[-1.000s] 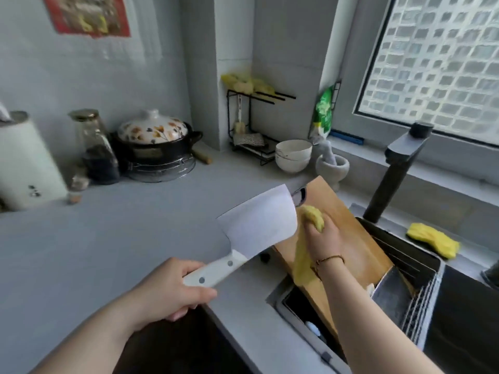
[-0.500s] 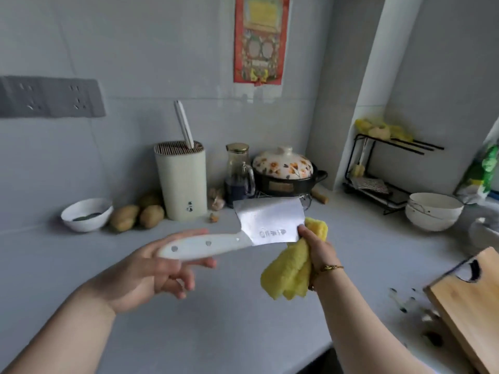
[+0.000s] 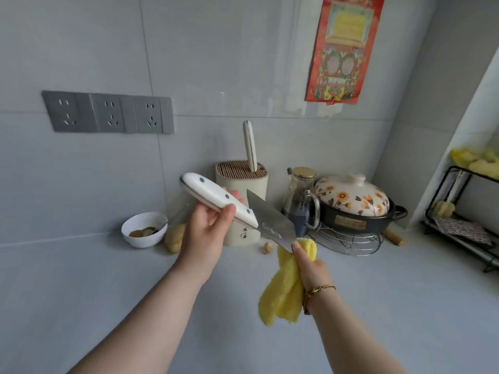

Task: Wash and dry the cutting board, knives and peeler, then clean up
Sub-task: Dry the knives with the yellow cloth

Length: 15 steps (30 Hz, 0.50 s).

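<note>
From my seat, the widest way through is the grey counter (image 3: 378, 306) on the near side, open to the left and right of both forearms. Along the back wall the line is crowded: a white bowl (image 3: 144, 230), a potato (image 3: 175, 237) just beside it, then the knife block (image 3: 241, 184) with one handle (image 3: 249, 144) sticking up from its top. A glass jar (image 3: 301, 201) touches or nearly touches the flowered pot (image 3: 351, 203) on its wire trivet (image 3: 345, 241). The cleaver (image 3: 270, 225) in the left hand (image 3: 208, 228) hangs right in front of the block, blade slanting down to the yellow cloth (image 3: 283, 295) pinched by the right hand (image 3: 310, 263). A black rack (image 3: 464, 230) closes the right corner.
</note>
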{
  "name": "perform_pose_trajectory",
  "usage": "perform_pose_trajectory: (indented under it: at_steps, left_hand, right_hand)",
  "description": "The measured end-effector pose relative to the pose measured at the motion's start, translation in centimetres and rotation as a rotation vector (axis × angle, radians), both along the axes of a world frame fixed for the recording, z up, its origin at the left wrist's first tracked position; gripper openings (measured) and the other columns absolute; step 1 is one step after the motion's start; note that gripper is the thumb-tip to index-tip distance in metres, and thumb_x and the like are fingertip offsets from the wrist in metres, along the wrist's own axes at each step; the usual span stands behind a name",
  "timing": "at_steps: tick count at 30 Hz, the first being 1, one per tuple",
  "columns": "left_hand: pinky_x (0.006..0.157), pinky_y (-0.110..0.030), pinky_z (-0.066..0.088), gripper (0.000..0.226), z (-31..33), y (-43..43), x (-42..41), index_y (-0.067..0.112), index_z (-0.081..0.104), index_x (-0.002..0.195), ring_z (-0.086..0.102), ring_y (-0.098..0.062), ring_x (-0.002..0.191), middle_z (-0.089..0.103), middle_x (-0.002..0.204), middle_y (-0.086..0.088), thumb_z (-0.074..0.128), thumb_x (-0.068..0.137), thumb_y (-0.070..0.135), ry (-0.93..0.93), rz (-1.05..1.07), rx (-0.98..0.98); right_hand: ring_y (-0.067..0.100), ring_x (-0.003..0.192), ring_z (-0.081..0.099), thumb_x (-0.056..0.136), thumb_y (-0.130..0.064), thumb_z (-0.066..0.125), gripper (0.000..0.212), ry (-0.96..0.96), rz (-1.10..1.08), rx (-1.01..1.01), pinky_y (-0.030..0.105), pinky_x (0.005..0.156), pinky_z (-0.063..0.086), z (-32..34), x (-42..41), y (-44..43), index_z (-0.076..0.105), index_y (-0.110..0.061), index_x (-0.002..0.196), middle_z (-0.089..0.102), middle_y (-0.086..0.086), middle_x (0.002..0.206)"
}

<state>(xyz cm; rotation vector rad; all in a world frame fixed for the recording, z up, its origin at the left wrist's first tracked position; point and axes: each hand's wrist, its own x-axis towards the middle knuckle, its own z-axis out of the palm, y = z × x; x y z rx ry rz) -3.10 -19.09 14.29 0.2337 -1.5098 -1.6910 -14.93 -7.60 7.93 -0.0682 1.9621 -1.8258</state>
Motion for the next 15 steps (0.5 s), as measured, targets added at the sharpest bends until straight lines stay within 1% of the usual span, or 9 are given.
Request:
perform_pose_trajectory:
  at_steps: [2, 3, 4, 6, 8, 10, 11, 13, 15]
  left_hand:
    - [0.089, -0.026, 0.049, 0.019, 1.3, -1.5, -1.1, 0.021, 0.054, 0.087, 0.066, 0.003, 0.079, 0.071, 0.078, 0.016, 0.055, 0.087, 0.002, 0.007, 0.037, -0.030]
    - [0.089, -0.029, 0.050, 0.018, 2.0, -2.2, -1.6, 0.021, 0.054, 0.085, 0.066, 0.003, 0.077, 0.071, 0.076, 0.014, 0.054, 0.089, 0.003, 0.004, 0.056, -0.039]
    - [0.087, -0.030, 0.051, 0.019, 2.8, -2.7, -2.2, 0.019, 0.054, 0.084, 0.066, 0.002, 0.074, 0.070, 0.077, 0.010, 0.050, 0.091, 0.002, 0.006, 0.074, -0.041]
    - [0.077, -0.025, 0.054, 0.020, 4.6, -4.0, -3.6, 0.017, 0.051, 0.085, 0.066, 0.001, 0.068, 0.064, 0.085, 0.005, 0.043, 0.093, 0.001, 0.028, 0.102, -0.046]
    - [0.070, -0.019, 0.054, 0.021, 6.2, -4.9, -4.4, 0.017, 0.049, 0.086, 0.066, 0.002, 0.065, 0.060, 0.088, 0.003, 0.040, 0.094, 0.001, 0.036, 0.103, -0.077]
    - [0.068, -0.017, 0.054, 0.022, 8.0, -6.0, -5.5, 0.018, 0.047, 0.086, 0.066, 0.002, 0.063, 0.057, 0.088, 0.003, 0.038, 0.095, 0.000, 0.053, 0.112, -0.110]
    - [0.067, -0.017, 0.054, 0.022, 9.0, -6.6, -5.9, 0.018, 0.046, 0.086, 0.065, 0.001, 0.064, 0.056, 0.088, 0.003, 0.037, 0.096, 0.000, 0.062, 0.119, -0.122]
    - [0.066, -0.020, 0.052, 0.022, 10.9, -7.7, -7.1, 0.018, 0.044, 0.084, 0.061, -0.003, 0.068, 0.052, 0.086, 0.002, 0.036, 0.096, 0.001, 0.080, 0.154, -0.130]
    - [0.065, -0.023, 0.046, 0.022, 12.7, -8.8, -8.4, 0.016, 0.043, 0.081, 0.053, -0.008, 0.071, 0.049, 0.081, 0.001, 0.038, 0.096, 0.001, 0.110, 0.219, -0.087]
  right_hand:
    - [0.011, 0.060, 0.046, 0.090, -0.033, 0.052, 0.030, 0.067, 0.072, 0.050, 0.028, 0.064, 0.040, 0.3, -0.7, -1.0, 0.045, -0.016, 0.067, 0.048, 0.001, 0.067]
    - [0.010, 0.059, 0.046, 0.091, -0.031, 0.052, 0.029, 0.105, 0.099, 0.060, 0.026, 0.056, 0.040, 0.5, -1.0, -1.3, 0.044, -0.019, 0.066, 0.049, 0.000, 0.066]
    - [0.010, 0.059, 0.047, 0.091, -0.029, 0.052, 0.028, 0.132, 0.124, 0.057, 0.023, 0.052, 0.039, 0.6, -1.5, -1.6, 0.045, -0.020, 0.066, 0.050, 0.000, 0.066]
    - [0.012, 0.060, 0.050, 0.091, -0.026, 0.053, 0.024, 0.165, 0.148, 0.044, 0.021, 0.052, 0.041, 0.9, -2.8, -2.0, 0.047, -0.020, 0.068, 0.053, 0.001, 0.067]
    - [0.018, 0.067, 0.055, 0.090, -0.026, 0.054, 0.017, 0.181, 0.166, 0.054, 0.026, 0.057, 0.045, 1.0, -3.6, -2.2, 0.050, -0.018, 0.076, 0.055, 0.003, 0.072]
    - [0.025, 0.078, 0.056, 0.090, -0.026, 0.054, 0.012, 0.190, 0.177, 0.035, 0.030, 0.065, 0.047, 1.2, -4.8, -2.3, 0.051, -0.016, 0.085, 0.056, 0.005, 0.077]
    - [0.025, 0.078, 0.056, 0.090, -0.026, 0.054, 0.011, 0.191, 0.181, 0.024, 0.031, 0.066, 0.047, 1.3, -5.2, -2.4, 0.050, -0.017, 0.084, 0.056, 0.005, 0.077]
    - [0.019, 0.069, 0.055, 0.090, -0.024, 0.055, 0.017, 0.195, 0.195, -0.003, 0.026, 0.059, 0.045, 1.3, -6.1, -2.9, 0.049, -0.021, 0.074, 0.055, 0.002, 0.073]
    - [0.016, 0.065, 0.054, 0.090, -0.021, 0.055, 0.018, 0.181, 0.205, -0.035, 0.023, 0.057, 0.045, 0.9, -6.5, -3.4, 0.051, -0.022, 0.072, 0.056, 0.001, 0.070]
